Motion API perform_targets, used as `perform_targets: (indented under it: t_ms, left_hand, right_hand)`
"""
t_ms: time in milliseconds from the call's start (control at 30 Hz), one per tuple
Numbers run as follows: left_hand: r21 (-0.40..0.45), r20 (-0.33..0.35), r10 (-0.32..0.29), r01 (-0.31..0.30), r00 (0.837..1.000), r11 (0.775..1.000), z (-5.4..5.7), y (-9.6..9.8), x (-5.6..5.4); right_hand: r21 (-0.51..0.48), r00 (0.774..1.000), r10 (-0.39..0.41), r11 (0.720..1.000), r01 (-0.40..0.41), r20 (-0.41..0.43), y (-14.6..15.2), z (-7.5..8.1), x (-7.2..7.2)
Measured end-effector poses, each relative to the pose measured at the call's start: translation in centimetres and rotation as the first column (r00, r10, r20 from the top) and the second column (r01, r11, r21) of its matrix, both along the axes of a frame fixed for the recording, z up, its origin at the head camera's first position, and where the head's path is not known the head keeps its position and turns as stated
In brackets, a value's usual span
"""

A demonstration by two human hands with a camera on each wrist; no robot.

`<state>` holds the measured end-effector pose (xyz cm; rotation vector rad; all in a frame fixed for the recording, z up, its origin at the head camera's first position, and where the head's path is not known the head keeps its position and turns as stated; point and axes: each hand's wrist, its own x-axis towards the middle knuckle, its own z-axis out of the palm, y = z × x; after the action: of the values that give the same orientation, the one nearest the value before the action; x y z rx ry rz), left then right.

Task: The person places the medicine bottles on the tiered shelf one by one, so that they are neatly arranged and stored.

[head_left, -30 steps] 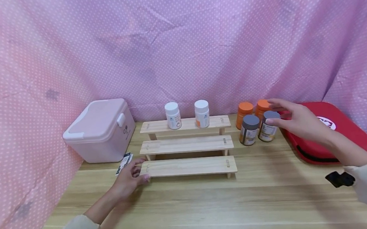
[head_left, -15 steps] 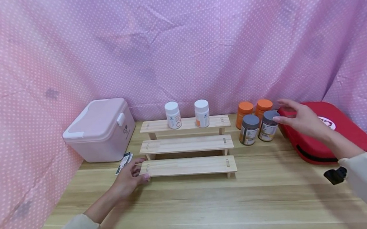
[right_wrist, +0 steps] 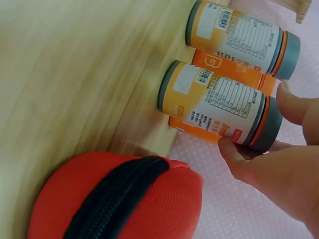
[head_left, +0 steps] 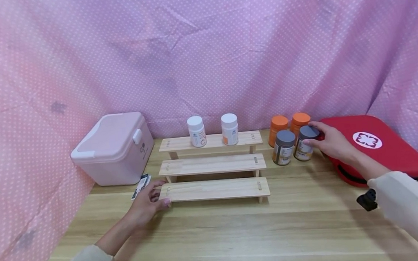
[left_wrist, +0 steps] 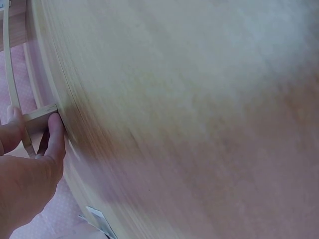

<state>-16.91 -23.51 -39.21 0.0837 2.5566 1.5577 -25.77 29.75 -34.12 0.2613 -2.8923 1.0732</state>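
Observation:
My right hand point(head_left: 333, 142) has thumb and fingers around the cap of the right-hand grey-capped supplement bottle point(head_left: 303, 151), which stands upright on the table. In the right wrist view its yellow and white label point(right_wrist: 219, 107) faces the camera. Just left of it is a second grey-capped bottle point(head_left: 283, 151). Two orange bottles point(head_left: 275, 135) stand right behind this pair, partly covered by them. With thumb and fingers, my left hand point(head_left: 144, 203) grips the left end of the lowest step of a three-tier wooden rack point(head_left: 213, 190). The left wrist view shows those fingers at the step's leg point(left_wrist: 42, 115).
Two white bottles point(head_left: 230, 133) stand on the rack's top step. At the left is a pale pink lidded box point(head_left: 118, 154), with a small printed card point(head_left: 139, 186) beside it. A red first-aid case point(head_left: 394, 148) lies at the right. Pink dotted cloth point(head_left: 203, 57) hangs behind.
The right hand first drew back rightward from the grey-capped bottle, then came in again lower and closed around its cap. The left hand stays on the rack.

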Motion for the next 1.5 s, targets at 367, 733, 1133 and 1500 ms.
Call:
perform_targets:
  t_ms: [367,733,1133,1500]
  left_hand:
    - [-0.016,-0.002,0.006,-0.006,1.0,1.0,0.1,0.0,0.0]
    - [0.028,-0.012,-0.01,0.01,1.0,1.0,-0.1,0.0,0.0]
    - [0.027,-0.005,-0.003,0.003,1.0,1.0,0.1,0.0,0.1]
    - [0.031,-0.009,-0.01,0.01,1.0,0.999,0.1,0.1,0.2]
  right_hand:
    - [0.033,1.0,-0.02,0.999,0.02,0.005,-0.1,-0.2,-0.3]
    - [0.0,0.999,-0.006,1.0,0.006,-0.049,0.1,-0.4,-0.2]
    - [0.003,0.981,0.06,0.998,-0.061,-0.185,1.5,0.1,2.2]
    - [0.015,0.96,0.161,0.987,-0.162,-0.229,0.6,4.2,6.1]
